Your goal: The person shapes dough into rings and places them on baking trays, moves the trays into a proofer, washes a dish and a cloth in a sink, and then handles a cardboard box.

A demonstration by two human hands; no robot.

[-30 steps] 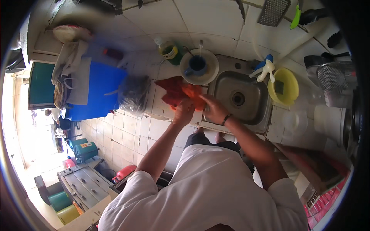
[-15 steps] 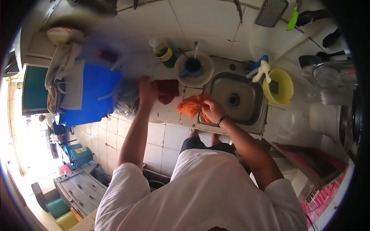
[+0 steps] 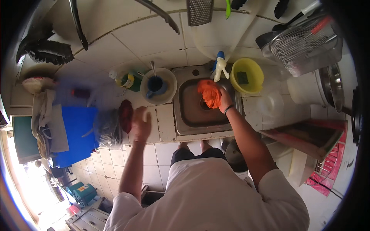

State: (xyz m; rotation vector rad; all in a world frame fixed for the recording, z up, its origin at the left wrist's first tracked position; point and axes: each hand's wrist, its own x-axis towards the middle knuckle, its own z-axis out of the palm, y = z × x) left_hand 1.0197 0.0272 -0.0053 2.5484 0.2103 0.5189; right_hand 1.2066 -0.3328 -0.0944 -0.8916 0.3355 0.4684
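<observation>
Gripping the bunched orange cloth (image 3: 209,92) by its right edge, the right hand (image 3: 225,99) holds it over the metal sink (image 3: 185,109), just on the near side of the tap (image 3: 220,69). I'd judge it light, limp and unbreakable, perhaps slippery if wet, best taken by a gathered fold. The left hand (image 3: 142,122), slightly blurred, is empty, fingers loose, just right of the dark red cloth (image 3: 125,114). The counter (image 3: 165,122) is pale, dark-jointed tile; beyond it a tiled wall (image 3: 154,40) carries a grater (image 3: 199,12).

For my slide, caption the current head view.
The right hand holds a crumpled orange cloth over a rectangular metal sink.
</observation>
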